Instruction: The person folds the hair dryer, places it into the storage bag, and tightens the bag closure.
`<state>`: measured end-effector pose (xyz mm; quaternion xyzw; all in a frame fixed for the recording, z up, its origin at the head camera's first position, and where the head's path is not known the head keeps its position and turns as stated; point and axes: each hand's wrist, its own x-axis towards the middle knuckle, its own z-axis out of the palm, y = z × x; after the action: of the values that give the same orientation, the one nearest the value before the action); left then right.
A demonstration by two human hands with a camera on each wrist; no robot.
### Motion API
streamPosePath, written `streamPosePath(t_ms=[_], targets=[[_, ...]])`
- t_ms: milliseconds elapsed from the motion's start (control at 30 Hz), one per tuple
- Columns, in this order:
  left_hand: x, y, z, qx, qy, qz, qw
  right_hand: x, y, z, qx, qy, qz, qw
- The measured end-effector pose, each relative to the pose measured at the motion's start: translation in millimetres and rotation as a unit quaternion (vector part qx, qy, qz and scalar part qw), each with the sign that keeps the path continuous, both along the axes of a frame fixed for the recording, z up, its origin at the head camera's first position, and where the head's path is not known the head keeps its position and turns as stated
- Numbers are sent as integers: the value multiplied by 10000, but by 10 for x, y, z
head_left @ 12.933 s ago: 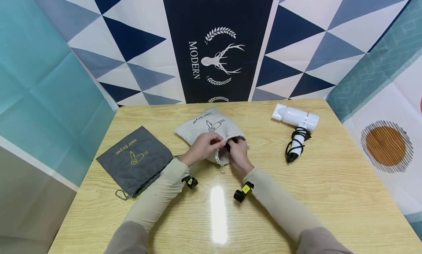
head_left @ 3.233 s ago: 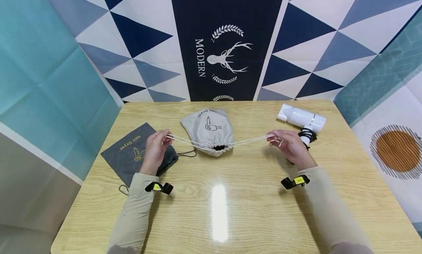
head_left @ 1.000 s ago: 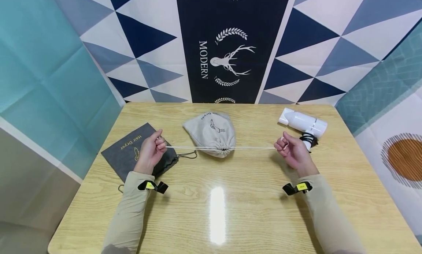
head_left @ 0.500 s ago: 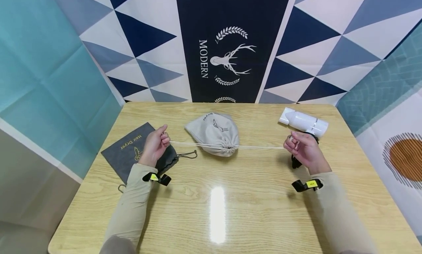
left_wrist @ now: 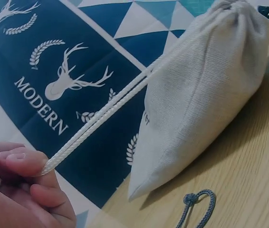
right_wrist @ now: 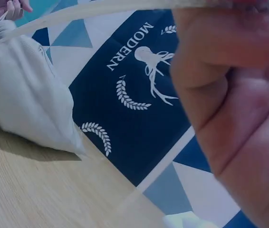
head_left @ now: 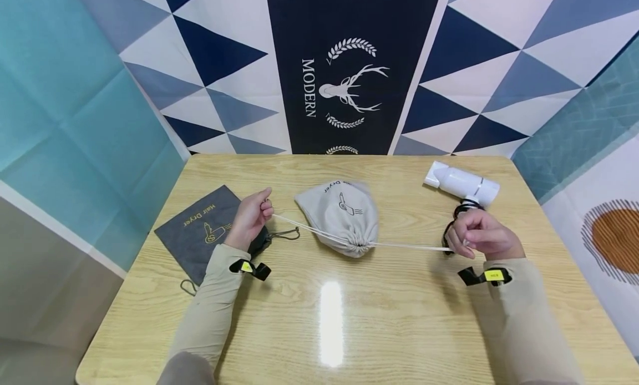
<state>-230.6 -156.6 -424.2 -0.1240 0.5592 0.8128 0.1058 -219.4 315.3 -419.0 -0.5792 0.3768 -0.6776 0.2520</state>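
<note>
Both grips are pinches on cord: in my feeds the left hand point(head_left: 252, 216) has its fingers curled round the doubled white drawstring point(left_wrist: 63, 153), and the right hand point(head_left: 481, 235) has folded fingers around its opposite end. The right wrist view is crowded by palm and blur, so I can't tell exactly which fingers press there.

Taking the pale bag point(head_left: 344, 216) as the centre of my clock, the left hand sits at nine and the right hand just past three, with the cord running nearly straight out to each. The bag lies on the table point(head_left: 399, 313), print upward, reading "Hair Dryer" above a dryer outline. Its mouth is gathered into tight pleats and points to about five; one bottom corner points to ten.

Further out at nine I have the grey bag point(head_left: 197, 229), flat, with yellow lettering; the left hand covers part of its mouth end from my head view. Its grey cord loop point(head_left: 285, 234) reaches toward the pale bag, well short of touching.

Between two and three lies the white hair dryer point(head_left: 463, 183), its black cord point(head_left: 456, 208) wound round the handle. The right hand overlaps that handle in my view; whether they touch, I can't tell.
</note>
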Motion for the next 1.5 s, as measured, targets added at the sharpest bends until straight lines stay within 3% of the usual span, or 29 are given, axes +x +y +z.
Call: streamPosePath(t_ms=[133, 233, 367, 567, 767, 967, 1100, 1233, 1500], targets=[[-52, 19, -21, -170, -33, 11, 9998, -44, 53, -38, 885, -460, -390, 9942], [-102, -8, -32, -216, -132, 64, 9997, -87, 84, -81, 1622, -901, -976, 9778], [-183, -36, -18, -298, -155, 90, 9994, -199, 91, -105, 2290, -1550, -1717, 9455], [-292, -67, 11, -401, -181, 180, 9989, -372, 51, -73, 2597, -2518, -2688, 8927], [-432, -49, 12, -526, -85, 327, 9980, -529, -7, -13, 2613, -3275, -3559, 8353], [-576, -26, -16, -537, -38, 416, 9977, -662, -37, -10, 2245, -4059, -4006, 7902], [-639, -30, -40, -277, 0, 592, 9979, -744, -60, -20, 2000, -4479, -4082, 7699], [-675, -14, -61, -382, 46, 582, 9976, -824, -98, -25, 2002, -4677, -4177, 7527], [-648, -30, -101, -1313, 239, 519, 9897, -846, -140, -22, 2319, -4356, -4496, 7445]])
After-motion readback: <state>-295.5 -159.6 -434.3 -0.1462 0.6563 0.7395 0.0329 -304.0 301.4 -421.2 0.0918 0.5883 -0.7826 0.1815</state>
